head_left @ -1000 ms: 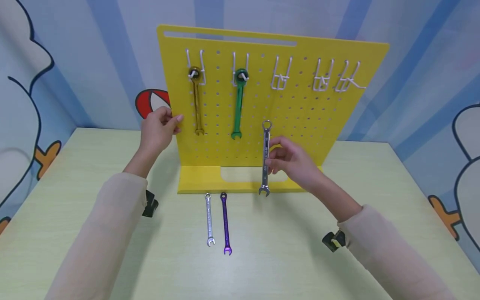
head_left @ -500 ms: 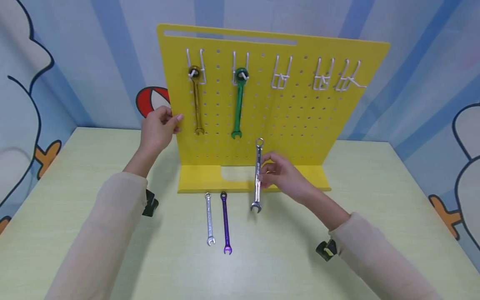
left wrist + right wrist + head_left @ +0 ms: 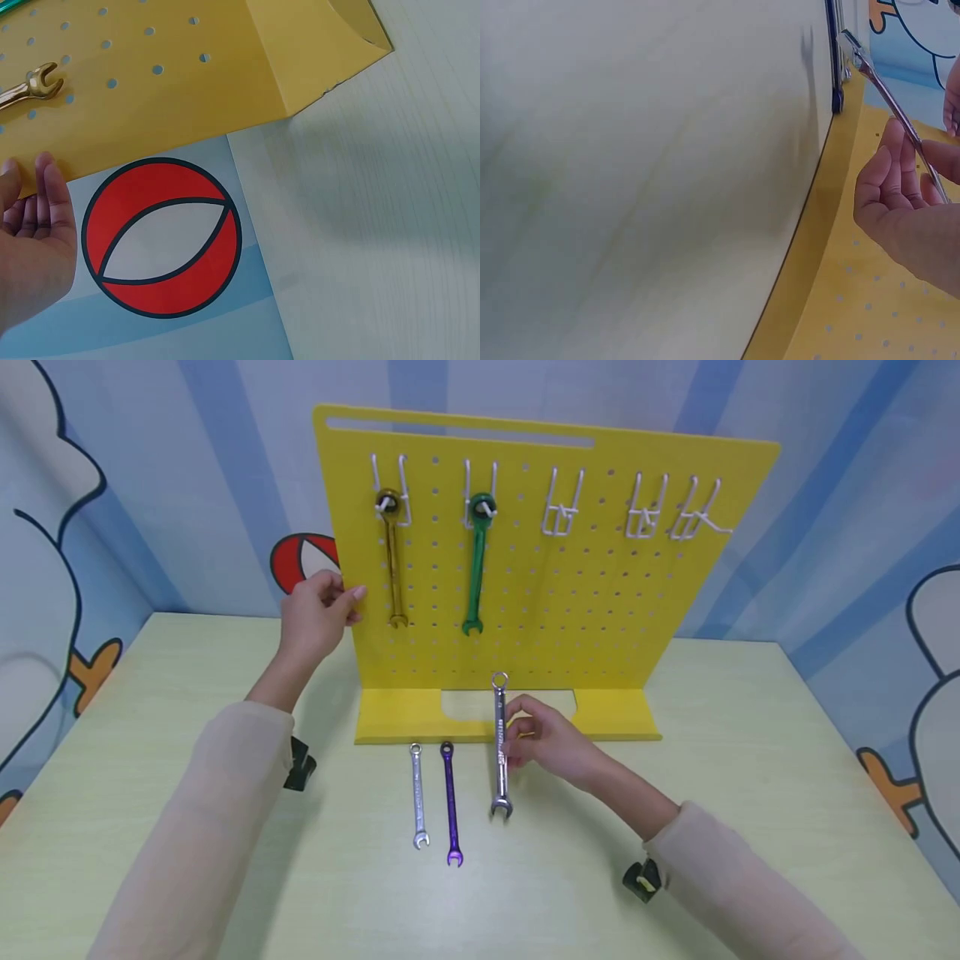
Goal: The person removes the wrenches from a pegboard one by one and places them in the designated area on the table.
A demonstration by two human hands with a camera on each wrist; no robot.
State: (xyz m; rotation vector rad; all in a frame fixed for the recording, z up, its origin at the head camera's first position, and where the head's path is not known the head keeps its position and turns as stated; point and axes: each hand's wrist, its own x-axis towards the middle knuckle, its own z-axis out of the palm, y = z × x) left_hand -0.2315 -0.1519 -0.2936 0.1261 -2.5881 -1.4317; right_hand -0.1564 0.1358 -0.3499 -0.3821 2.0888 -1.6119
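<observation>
My right hand [image 3: 551,739] pinches a shiny silver combination wrench [image 3: 500,747] by its middle, ring end up and open jaw down, above the table just in front of the pegboard's base. In the right wrist view, thumb and fingers close on the same wrench [image 3: 892,101]. My left hand [image 3: 313,614] grips the left edge of the yellow pegboard [image 3: 577,635] between thumb and fingers. On the board hang a gold wrench [image 3: 393,560] and a green wrench [image 3: 477,564]. A smaller silver wrench [image 3: 418,797] and a purple wrench [image 3: 452,806] lie on the table.
White wire hooks [image 3: 560,510] hold nothing at the board's middle, and further hooks [image 3: 645,514] sit to the right. The board's yellow base [image 3: 397,718] rests on the pale table [image 3: 750,735]. A blue wall with cartoon figures [image 3: 225,485] stands behind.
My right hand has carried the silver wrench down and to the left, away from the board and nearer the purple wrench. The left hand has stayed on the board's edge.
</observation>
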